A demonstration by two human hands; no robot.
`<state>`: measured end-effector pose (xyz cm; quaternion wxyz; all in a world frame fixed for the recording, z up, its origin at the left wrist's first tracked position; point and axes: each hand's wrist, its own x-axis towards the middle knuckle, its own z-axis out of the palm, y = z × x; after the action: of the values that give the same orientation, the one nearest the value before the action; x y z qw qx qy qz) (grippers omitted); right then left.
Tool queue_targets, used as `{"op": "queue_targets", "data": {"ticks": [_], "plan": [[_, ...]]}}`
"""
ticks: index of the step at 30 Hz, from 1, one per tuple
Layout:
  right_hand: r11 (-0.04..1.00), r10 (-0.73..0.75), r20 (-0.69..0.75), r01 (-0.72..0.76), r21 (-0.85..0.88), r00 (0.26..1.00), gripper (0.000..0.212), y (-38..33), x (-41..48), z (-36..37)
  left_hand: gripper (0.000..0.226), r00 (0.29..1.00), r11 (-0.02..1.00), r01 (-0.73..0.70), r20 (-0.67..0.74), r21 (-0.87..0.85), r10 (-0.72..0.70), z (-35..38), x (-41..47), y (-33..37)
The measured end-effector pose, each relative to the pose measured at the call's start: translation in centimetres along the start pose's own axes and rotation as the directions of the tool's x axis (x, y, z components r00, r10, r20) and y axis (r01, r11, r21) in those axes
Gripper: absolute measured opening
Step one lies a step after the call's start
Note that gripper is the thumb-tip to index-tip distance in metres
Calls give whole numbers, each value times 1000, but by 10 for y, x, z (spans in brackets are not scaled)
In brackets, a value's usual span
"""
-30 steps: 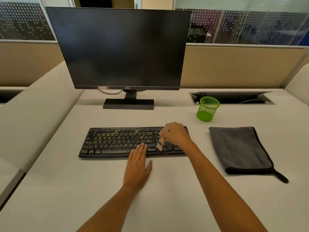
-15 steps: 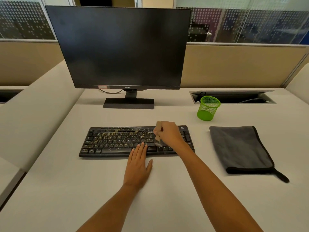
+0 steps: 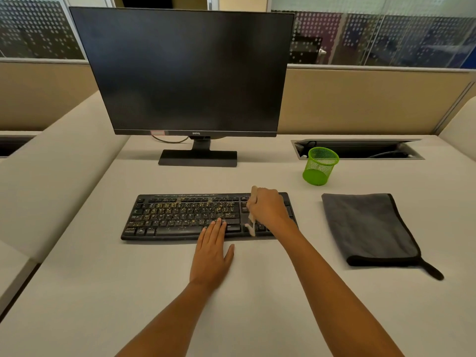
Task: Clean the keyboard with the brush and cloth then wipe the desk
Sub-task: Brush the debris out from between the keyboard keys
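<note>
Right hand (image 3: 268,210) grip round brush (image 3: 254,194), bristles on keyboard (image 3: 180,215) right end, left hand (image 3: 212,253) flat, fingertips on keys

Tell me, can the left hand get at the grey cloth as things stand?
Probably not directly. The left hand lies flat at the front edge of the keyboard, and the right forearm crosses the desk between it and the cloth.

Pale counter (image 3: 154,292). Black keyboard (image 3: 180,217) lies flat on it, under the fingertips of the left hand (image 3: 212,256) and beneath the right hand (image 3: 268,210). Left palm rests on the counter. Folded grey cloth (image 3: 365,228) lies right of the right hand, apart. Green mesh cup (image 3: 319,166) stands upright beyond that hand. Monitor base (image 3: 197,158) sits beyond both hands.
</note>
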<state>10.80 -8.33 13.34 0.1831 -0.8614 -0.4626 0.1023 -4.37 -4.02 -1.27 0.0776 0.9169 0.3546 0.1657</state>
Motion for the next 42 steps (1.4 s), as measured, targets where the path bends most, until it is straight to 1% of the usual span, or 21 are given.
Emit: {"op": "queue_targets", "data": {"ticks": [1,3,4,5,11,13,16,17,20,22,23,25,27,28,30,34,36,38,40,41,42], "plan": [[998,13,-45,-11,59,999,20,1,0,-1,62,1000,1000,-1,2,-2,1,0,0,0],[970,101,-153,-63,236,983,22,2,-2,2,62,1000,1000,-2,3,-2,2,0,0,0],[948,148,-182,-87,306,972,21,3,-6,5,62,1000,1000,-1,3,-2,1,0,-1,0],[939,171,-190,-102,328,967,21,3,-10,10,62,1000,1000,1,3,-1,-1,0,-1,0],[983,145,-80,-134,122,986,28,8,-14,11,62,1000,1000,1,0,-9,-1,-1,-1,0],[975,172,-118,-152,164,978,29,9,-8,6,62,1000,1000,1,3,-7,-1,-1,0,1],[931,211,-187,-139,338,959,24,9,-9,8,61,1000,1000,3,9,-4,-3,-2,0,1],[931,206,-188,-133,340,960,23,8,-11,11,61,1000,1000,3,9,-4,-3,-2,0,1],[971,164,-147,-132,201,975,25,10,-16,17,61,1000,1000,7,3,-8,-7,-2,0,0],[982,162,-61,-155,105,985,27,11,-11,13,62,1000,1000,8,4,-3,-8,-2,-1,1],[982,168,-30,-165,89,985,29,11,-7,10,62,1000,1000,7,5,-1,-7,-2,-1,1],[970,181,-57,-169,177,982,30,9,-3,6,62,1000,1000,3,3,-4,-3,-2,-1,0],[922,188,-170,-114,369,967,24,5,-5,11,63,1000,1000,2,1,-5,-2,-2,0,1],[898,190,-215,-81,433,958,21,3,-8,15,63,1000,1000,3,3,-4,-3,-2,0,1],[907,169,-219,-64,416,961,21,-1,-15,24,62,1000,1000,3,5,-3,-3,-2,0,1],[980,100,-97,-81,180,990,29,-2,-17,28,62,1000,1000,5,3,-5,-5,-1,0,0],[990,76,-23,-73,119,997,28,-1,-12,23,62,1000,1000,5,8,0,-5,-1,0,0],[981,84,-36,-77,177,996,28,1,-7,18,61,1000,1000,3,10,6,-3,-2,0,0],[943,130,-124,-83,323,984,26,3,-7,17,61,1000,1000,1,8,12,-1,-2,0,1],[929,144,-161,-77,362,976,26,3,-9,19,61,1000,1000,1,8,13,-1,-2,0,1],[933,139,-172,-71,353,975,25,4,-10,22,61,1000,1000,0,6,12,0,-2,0,1]]}}
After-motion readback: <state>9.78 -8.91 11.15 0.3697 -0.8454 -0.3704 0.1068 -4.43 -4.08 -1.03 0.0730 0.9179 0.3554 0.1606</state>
